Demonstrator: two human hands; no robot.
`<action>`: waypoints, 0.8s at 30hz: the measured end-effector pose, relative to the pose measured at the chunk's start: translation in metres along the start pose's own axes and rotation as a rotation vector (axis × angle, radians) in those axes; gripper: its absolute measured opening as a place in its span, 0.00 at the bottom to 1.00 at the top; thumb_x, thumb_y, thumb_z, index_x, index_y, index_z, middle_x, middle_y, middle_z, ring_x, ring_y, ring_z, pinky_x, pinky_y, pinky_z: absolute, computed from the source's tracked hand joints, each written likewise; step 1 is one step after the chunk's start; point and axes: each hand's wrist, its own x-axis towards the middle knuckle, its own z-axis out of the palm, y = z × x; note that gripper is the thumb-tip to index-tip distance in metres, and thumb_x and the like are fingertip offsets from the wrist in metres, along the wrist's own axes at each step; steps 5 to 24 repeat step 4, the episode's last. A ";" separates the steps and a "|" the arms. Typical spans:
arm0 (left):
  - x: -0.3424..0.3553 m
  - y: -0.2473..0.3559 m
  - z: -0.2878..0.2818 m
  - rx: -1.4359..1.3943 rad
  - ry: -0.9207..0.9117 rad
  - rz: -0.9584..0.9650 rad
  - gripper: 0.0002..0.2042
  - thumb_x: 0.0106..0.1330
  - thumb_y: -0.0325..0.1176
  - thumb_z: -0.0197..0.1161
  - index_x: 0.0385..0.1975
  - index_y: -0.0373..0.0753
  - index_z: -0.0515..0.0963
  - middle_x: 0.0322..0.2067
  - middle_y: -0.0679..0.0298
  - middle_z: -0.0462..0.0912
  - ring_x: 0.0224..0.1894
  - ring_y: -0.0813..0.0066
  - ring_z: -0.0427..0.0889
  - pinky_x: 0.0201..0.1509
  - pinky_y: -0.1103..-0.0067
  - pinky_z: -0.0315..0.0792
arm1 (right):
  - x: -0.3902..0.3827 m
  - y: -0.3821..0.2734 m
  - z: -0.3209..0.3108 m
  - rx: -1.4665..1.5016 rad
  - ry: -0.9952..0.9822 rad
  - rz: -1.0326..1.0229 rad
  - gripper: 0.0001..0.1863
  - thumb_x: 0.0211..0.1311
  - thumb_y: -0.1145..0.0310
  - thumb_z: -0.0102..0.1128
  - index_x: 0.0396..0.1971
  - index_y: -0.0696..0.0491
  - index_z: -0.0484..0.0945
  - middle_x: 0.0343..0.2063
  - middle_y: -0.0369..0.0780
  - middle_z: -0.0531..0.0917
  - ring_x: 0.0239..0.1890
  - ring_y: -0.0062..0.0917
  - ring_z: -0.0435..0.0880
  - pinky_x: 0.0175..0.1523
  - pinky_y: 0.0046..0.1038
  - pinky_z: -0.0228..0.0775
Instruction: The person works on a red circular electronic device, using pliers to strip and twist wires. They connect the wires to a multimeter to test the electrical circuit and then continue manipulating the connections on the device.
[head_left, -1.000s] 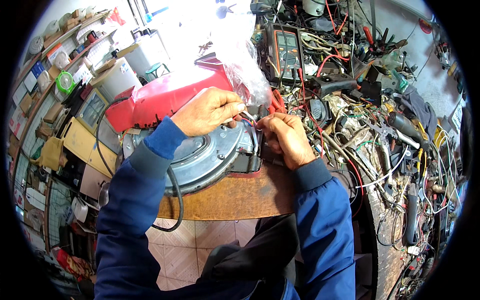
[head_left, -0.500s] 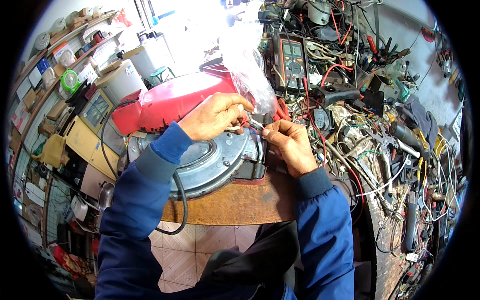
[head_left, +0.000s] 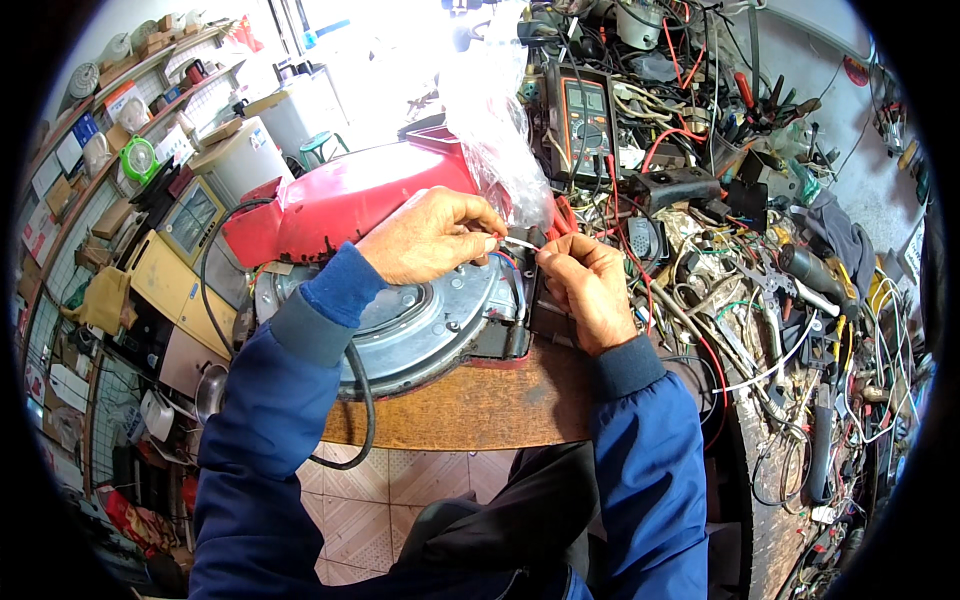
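A short white wire or sleeve (head_left: 521,243) stretches between my two hands. My left hand (head_left: 432,238) pinches its left end, where a bit of red shows at the fingertips. My right hand (head_left: 588,288) grips the other end between thumb and forefinger. Below them lies an opened appliance with a round grey metal base (head_left: 440,335). Blue and red leads (head_left: 512,268) rise from its right edge near my fingers. Its red plastic housing (head_left: 360,197) rests behind my left hand. The exact tip of the wire is hidden by my fingers.
A multimeter (head_left: 587,120) stands behind my right hand, beside a clear plastic bag (head_left: 500,160). Tangled cables, pliers and parts crowd the bench at right. A black cord (head_left: 362,420) hangs over the wooden table's edge (head_left: 450,415). Loaded shelves (head_left: 150,90) stand at left.
The white piece is now drawn straight between my hands and shows more plainly. My right hand has shifted slightly right; my left fingers have closed down more.
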 end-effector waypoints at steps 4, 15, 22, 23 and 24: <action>0.001 -0.002 0.000 -0.018 0.007 -0.012 0.12 0.74 0.28 0.64 0.51 0.29 0.81 0.39 0.63 0.85 0.41 0.77 0.84 0.49 0.78 0.80 | -0.004 -0.007 0.011 -0.012 -0.022 -0.032 0.11 0.65 0.72 0.66 0.43 0.61 0.85 0.30 0.34 0.86 0.28 0.14 0.77 0.34 0.20 0.68; 0.001 -0.002 0.000 -0.018 0.007 -0.012 0.12 0.74 0.28 0.64 0.51 0.29 0.81 0.39 0.63 0.85 0.41 0.77 0.84 0.49 0.78 0.80 | -0.004 -0.007 0.011 -0.012 -0.022 -0.032 0.11 0.65 0.72 0.66 0.43 0.61 0.85 0.30 0.34 0.86 0.28 0.14 0.77 0.34 0.20 0.68; 0.001 -0.002 0.000 -0.018 0.007 -0.012 0.12 0.74 0.28 0.64 0.51 0.29 0.81 0.39 0.63 0.85 0.41 0.77 0.84 0.49 0.78 0.80 | -0.004 -0.007 0.011 -0.012 -0.022 -0.032 0.11 0.65 0.72 0.66 0.43 0.61 0.85 0.30 0.34 0.86 0.28 0.14 0.77 0.34 0.20 0.68; 0.001 -0.002 0.000 -0.018 0.007 -0.012 0.12 0.74 0.28 0.64 0.51 0.29 0.81 0.39 0.63 0.85 0.41 0.77 0.84 0.49 0.78 0.80 | -0.004 -0.007 0.011 -0.012 -0.022 -0.032 0.11 0.65 0.72 0.66 0.43 0.61 0.85 0.30 0.34 0.86 0.28 0.14 0.77 0.34 0.20 0.68; 0.001 -0.002 0.000 -0.018 0.007 -0.012 0.12 0.74 0.28 0.64 0.51 0.29 0.81 0.39 0.63 0.85 0.41 0.77 0.84 0.49 0.78 0.80 | -0.004 -0.007 0.011 -0.012 -0.022 -0.032 0.11 0.65 0.72 0.66 0.43 0.61 0.85 0.30 0.34 0.86 0.28 0.14 0.77 0.34 0.20 0.68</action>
